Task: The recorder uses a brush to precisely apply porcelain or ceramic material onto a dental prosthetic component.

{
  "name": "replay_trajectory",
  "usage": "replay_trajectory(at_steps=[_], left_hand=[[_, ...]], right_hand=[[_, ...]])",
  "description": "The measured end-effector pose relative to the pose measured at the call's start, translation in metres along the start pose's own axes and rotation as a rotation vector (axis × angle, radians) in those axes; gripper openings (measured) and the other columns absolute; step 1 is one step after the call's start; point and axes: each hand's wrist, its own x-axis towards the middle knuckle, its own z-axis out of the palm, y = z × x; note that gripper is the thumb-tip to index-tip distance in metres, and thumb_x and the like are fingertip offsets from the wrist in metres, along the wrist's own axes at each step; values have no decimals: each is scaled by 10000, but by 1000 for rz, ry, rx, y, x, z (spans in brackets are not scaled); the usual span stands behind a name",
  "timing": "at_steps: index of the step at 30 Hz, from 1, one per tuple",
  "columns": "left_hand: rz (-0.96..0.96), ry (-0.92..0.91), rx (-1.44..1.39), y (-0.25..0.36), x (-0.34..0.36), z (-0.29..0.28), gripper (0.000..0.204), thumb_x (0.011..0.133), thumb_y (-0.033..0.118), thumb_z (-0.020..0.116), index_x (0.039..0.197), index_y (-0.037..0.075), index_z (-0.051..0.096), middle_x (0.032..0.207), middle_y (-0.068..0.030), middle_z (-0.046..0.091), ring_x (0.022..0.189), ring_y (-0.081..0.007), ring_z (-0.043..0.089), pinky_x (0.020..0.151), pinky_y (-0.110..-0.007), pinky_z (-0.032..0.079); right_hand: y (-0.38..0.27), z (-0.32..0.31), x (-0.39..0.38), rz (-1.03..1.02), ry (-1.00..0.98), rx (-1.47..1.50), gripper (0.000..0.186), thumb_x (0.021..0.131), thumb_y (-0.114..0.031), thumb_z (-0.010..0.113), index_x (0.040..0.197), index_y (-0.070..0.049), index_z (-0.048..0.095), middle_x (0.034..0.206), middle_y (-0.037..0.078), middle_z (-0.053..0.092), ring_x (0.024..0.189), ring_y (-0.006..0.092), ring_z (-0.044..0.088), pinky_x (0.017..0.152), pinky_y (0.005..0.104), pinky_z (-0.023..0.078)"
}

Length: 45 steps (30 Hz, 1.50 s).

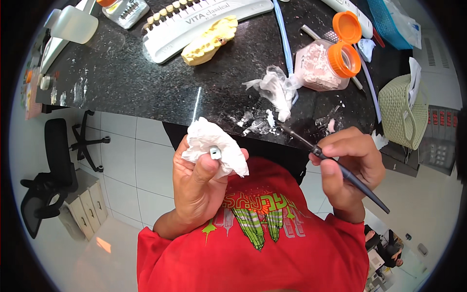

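Note:
In my left hand point(197, 182) is a crumpled white tissue point(214, 136). My thumb presses a small pale blue-white piece with a dark opening point(215, 153) against it; its exact kind is unclear. Fingers of my right hand point(352, 168) close round a slim black-handled brush point(355, 180), held at a slant. Its thin dark tip is close to smears of white powder or paste point(260, 124) near the counter's edge; whether it touches them I cannot tell.
On the speckled black counter point(136, 73) stand a jar with an orange flip lid point(318, 65), a crumpled clear plastic bag point(278, 90), a yellow dental model point(209, 43) and a grey tooth shade guide point(199, 24). A pale green basket point(401, 112) is at the right.

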Motion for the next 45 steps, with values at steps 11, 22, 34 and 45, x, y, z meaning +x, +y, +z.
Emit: replay_trajectory(at_steps=[11,22,34,45], left_hand=[[81,49,-11,-15,1,5,409,786,171,671,1104,7,472,930,-140,607,827,-236,634,782,-392,529],[75,79,28,-19,3,3,418,774,178,685,1087,-7,477,917,-134,603,807,-229,631,784,-417,527],[80,58,9,-20,4,2,390,777,161,681,1068,-13,489,924,-147,602,824,-252,631,762,-416,536],[86,-1,-108,-20,4,3,342,783,73,657,1076,-16,505,960,-147,607,881,-243,618,770,-385,526]], right_hand=[[7,-4,5,-104,-129,-168,120,761,-39,605,831,0,516,718,134,573,578,128,554,532,225,467],[10,-2,4,-86,-4,-66,172,612,69,646,772,41,591,665,134,614,554,159,600,492,210,459],[8,-3,7,-68,-49,-88,171,612,62,652,770,39,591,653,136,615,540,154,597,487,207,453],[11,-6,3,-225,-73,204,202,653,43,680,829,52,580,741,139,591,577,195,594,484,238,477]])
